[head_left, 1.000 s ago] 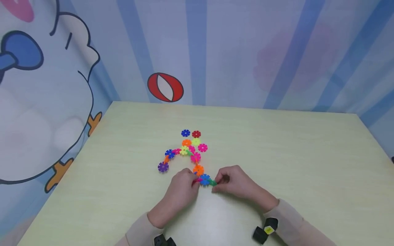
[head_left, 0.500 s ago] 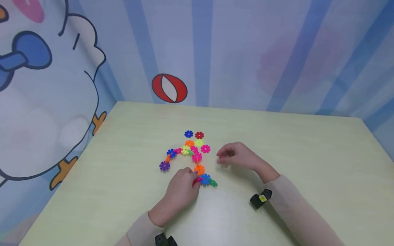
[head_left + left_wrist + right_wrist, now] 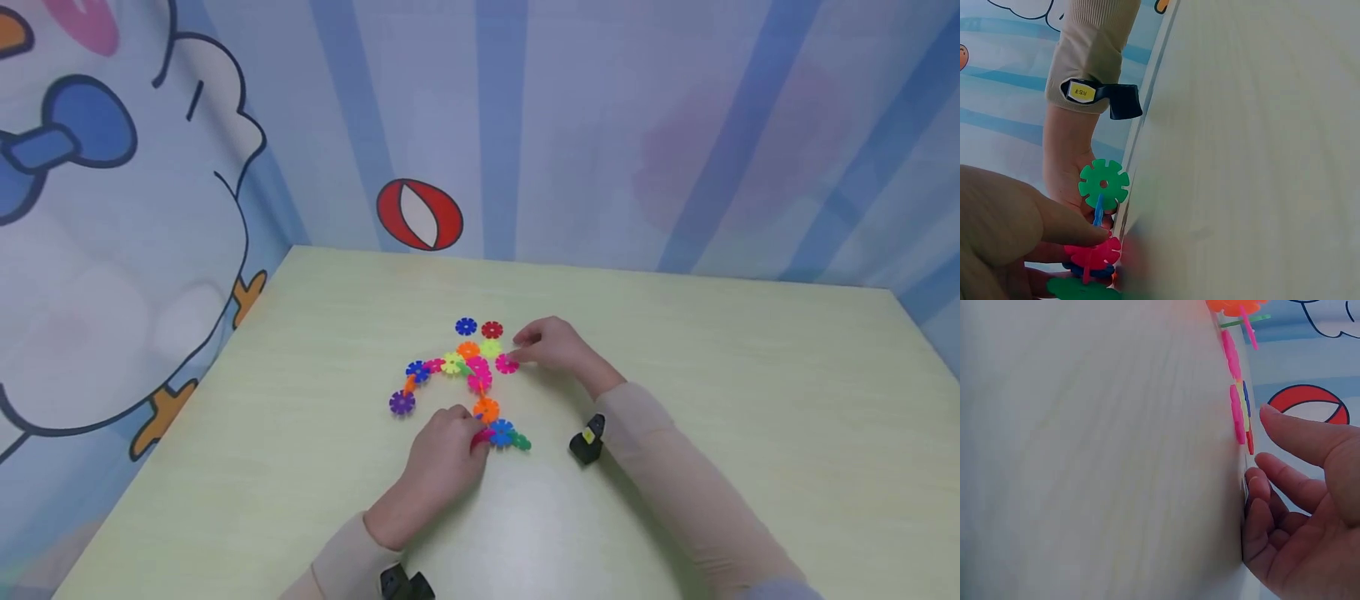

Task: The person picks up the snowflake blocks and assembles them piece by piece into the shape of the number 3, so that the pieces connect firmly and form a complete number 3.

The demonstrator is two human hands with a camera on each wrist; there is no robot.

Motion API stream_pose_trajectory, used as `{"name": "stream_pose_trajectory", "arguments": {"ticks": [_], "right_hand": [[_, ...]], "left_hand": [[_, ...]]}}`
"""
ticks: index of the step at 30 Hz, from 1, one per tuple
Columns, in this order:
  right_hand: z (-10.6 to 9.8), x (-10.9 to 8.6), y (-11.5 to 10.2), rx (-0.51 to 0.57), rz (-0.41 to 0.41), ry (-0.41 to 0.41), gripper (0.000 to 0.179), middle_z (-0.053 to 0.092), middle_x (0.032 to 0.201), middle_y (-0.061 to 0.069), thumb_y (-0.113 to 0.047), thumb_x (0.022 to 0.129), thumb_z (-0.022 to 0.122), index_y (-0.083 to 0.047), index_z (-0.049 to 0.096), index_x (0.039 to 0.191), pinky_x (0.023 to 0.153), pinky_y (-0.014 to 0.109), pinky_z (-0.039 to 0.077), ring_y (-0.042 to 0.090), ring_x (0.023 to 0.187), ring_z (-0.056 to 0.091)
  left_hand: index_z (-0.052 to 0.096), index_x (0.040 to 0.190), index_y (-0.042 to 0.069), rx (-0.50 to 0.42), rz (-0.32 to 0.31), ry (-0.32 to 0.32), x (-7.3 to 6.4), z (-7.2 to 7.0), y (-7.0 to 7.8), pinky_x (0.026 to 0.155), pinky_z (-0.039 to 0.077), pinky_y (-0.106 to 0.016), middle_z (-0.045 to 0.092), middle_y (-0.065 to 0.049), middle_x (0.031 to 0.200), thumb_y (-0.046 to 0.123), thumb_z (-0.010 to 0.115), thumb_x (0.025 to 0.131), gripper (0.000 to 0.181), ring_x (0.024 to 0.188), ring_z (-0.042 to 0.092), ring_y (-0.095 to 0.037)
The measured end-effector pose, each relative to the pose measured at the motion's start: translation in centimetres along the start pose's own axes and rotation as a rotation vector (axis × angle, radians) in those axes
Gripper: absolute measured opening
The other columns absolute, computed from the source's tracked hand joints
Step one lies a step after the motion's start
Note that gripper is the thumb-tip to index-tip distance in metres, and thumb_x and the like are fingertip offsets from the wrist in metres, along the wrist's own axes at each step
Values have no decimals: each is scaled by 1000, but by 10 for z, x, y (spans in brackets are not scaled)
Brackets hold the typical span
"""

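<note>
Notched plastic snowflake discs are joined into a bent chain on the table. The left hand (image 3: pixel 448 450) pinches a pinkish-red disc (image 3: pixel 1100 252) near the chain's front end. Beside it are a light blue disc (image 3: pixel 501 432) and a green disc (image 3: pixel 1104 183) at the tip. From there the chain runs back through an orange disc (image 3: pixel 486 410) and left to a purple disc (image 3: pixel 402 403). The right hand (image 3: pixel 553 343) is at a loose pink disc (image 3: pixel 507 363). In the right wrist view, its thumb and index finger are apart, with nothing between them.
Loose discs lie behind the chain: blue (image 3: pixel 466 326), red (image 3: pixel 492 330), yellow (image 3: pixel 491 348) and orange (image 3: pixel 468 349). The pale table (image 3: pixel 750 400) meets a printed wall (image 3: pixel 585 133) at its back edge. Each wrist wears a small black camera (image 3: pixel 587 440).
The right hand has left the green disc at the chain's tip and moved back to the loose pink disc. The left hand has kept its hold. The head view has shifted slightly.
</note>
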State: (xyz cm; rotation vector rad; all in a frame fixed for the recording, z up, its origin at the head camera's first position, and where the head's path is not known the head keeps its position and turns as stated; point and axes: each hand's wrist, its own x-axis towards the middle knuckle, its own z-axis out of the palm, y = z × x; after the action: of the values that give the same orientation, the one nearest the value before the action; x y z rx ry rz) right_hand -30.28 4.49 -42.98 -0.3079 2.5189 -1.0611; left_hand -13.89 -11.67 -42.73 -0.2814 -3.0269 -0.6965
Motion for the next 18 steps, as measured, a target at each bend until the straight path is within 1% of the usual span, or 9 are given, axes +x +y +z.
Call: {"name": "stream_pose_trajectory", "arguments": {"ticks": [3,6,13,18], "right_hand": [[2,2,-2,-29,0,-4,39,63,109,11,-27,84,75,-3,67,113,80,31,50,23,92,55],[3,2,-5,-61,-10,-5,36,64,106,10,-26,82,76,-4,67,109,80,31,50,23,90,55],[5,0,-6,-101,-14,-4,23,64,95,7,-24,83,75,-7,69,96,75,29,49,21,85,54],[5,-3,-5,-118,-14,-19,14,65,90,7,-18,86,72,-5,70,92,71,26,48,20,80,54]], "left_hand": [[75,97,1,4,-5,9,1,0,0,67,51,-27,62,-7,83,8,74,83,16,75,53,-18],[75,98,1,-7,-10,7,2,0,0,67,51,-27,62,-7,84,8,73,83,16,75,53,-18],[75,99,1,-19,-16,8,3,-2,-4,71,52,-30,64,-7,87,5,71,84,16,78,54,-20],[75,100,2,-28,-25,-7,4,-4,-7,73,52,-31,64,-7,87,5,71,84,17,79,54,-19]]}}
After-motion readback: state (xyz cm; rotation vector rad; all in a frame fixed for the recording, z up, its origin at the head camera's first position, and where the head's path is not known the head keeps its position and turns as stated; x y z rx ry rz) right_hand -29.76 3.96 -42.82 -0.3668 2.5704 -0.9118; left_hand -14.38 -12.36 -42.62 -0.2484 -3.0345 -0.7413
